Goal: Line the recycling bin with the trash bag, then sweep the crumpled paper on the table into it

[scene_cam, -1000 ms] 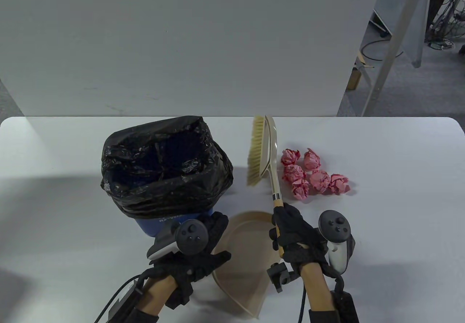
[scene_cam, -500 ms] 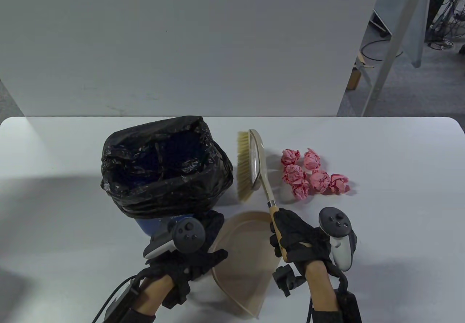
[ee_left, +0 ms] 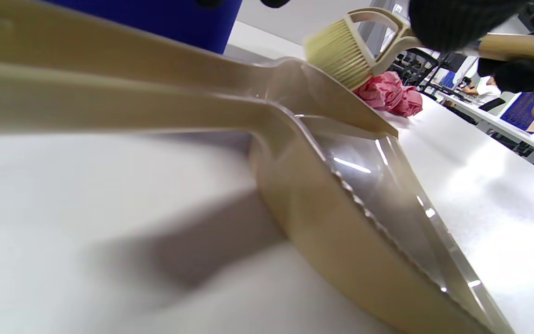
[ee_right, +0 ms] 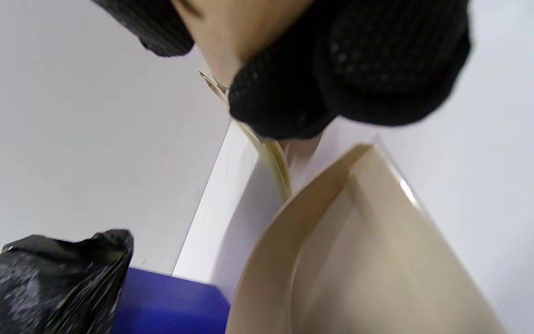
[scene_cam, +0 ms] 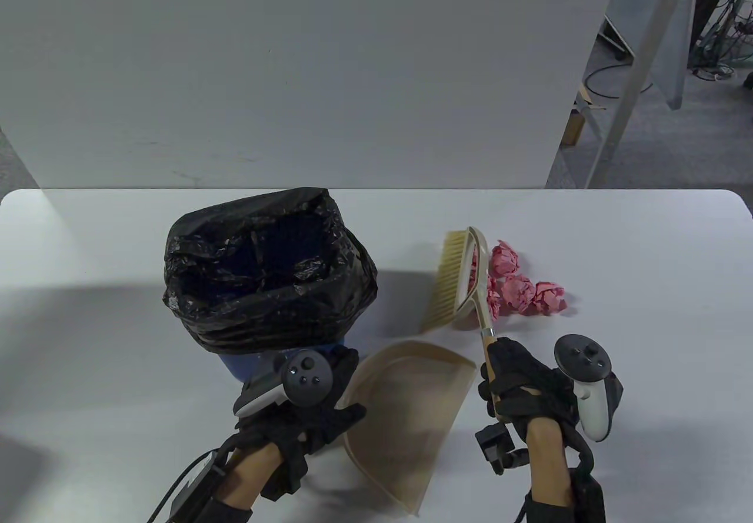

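Note:
A blue bin (scene_cam: 276, 364) lined with a black trash bag (scene_cam: 265, 270) stands on the left of the table. Several pink crumpled paper balls (scene_cam: 523, 290) lie to its right. My right hand (scene_cam: 517, 390) grips the wooden handle of a beige brush (scene_cam: 456, 279); the brush head sits over the left balls, bristles facing left. My left hand (scene_cam: 317, 414) holds the handle of a beige dustpan (scene_cam: 412, 411), which lies between the two hands. In the left wrist view the dustpan (ee_left: 341, 185) points toward the brush (ee_left: 341, 51) and paper (ee_left: 390, 93).
The white table (scene_cam: 647, 252) runs wide to the right of the paper. A grey partition wall (scene_cam: 294, 76) stands behind the table's far edge. Floor with cables (scene_cam: 706, 64) shows at the far right.
My right hand moved right and swung the brush head from beside the bin onto the left paper balls. The dustpan's mouth turned a little toward the right. The left hand stayed near the bin.

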Available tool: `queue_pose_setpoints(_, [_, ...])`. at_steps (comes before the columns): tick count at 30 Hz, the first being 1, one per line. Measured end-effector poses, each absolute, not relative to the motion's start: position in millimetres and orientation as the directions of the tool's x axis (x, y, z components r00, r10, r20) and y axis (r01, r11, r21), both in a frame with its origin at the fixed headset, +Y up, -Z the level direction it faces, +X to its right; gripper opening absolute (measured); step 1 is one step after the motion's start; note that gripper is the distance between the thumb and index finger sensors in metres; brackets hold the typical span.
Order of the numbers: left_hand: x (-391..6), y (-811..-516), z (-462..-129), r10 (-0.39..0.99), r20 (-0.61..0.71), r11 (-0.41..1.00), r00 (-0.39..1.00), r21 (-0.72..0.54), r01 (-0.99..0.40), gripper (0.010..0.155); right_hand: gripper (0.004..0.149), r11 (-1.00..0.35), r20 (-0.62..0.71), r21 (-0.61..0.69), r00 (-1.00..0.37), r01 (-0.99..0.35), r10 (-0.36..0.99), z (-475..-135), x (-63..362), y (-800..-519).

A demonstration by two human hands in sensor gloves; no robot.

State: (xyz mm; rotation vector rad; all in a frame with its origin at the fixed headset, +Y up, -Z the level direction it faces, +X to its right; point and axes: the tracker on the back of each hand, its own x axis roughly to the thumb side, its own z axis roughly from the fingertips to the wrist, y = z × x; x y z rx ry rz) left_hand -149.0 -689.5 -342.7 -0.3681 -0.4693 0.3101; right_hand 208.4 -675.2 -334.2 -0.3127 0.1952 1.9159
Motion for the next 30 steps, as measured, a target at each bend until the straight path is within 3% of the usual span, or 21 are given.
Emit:
queue_pose_setpoints(12, [-151.6, -695.2, -347.9, 0.311, 0.327, 0.864, 0.892, -0.489, -0.121, 0.091, 0.061, -0.313, -0.231, -0.115, -0.281, -0.943, 0.931, -330.8, 218.4, -668.9])
queue_pose_setpoints(18, [-150.6, -693.5, -348.2, 0.214, 0.331, 0.909, 0.919, -0.413, -0.063, 0.102, 0.061, -0.22, -0.1, -0.144, -0.207, -0.965, 0.973, -330.5, 211.3, -664.4])
queue_pose_setpoints(24, [-149.1, -705.7, -351.7, 0.151, 0.282, 0.841, 0.947, -0.54, 0.027, 0.105, 0.061, -0.243, 0.005, -0.211, -0.25, -0.947, 0.968, -329.5, 210.2, -658.7])
queue_pose_setpoints(28, [-149.6, -706.0, -352.8, 0.179, 0.271, 0.849, 0.946, -0.528, -0.01, 0.097, 0.062, -0.267, 0.027, -0.249, -0.282, -0.931, 0.959, -327.7, 210.6, -655.9])
queue_pose_setpoints(30, [-151.3, -707.0, -353.9, 0.267, 0.239, 0.829, 0.933, -0.551, -0.096, 0.093, 0.062, -0.286, 0.021, -0.271, -0.303, -0.919, 0.953, -326.6, 211.1, -655.3])
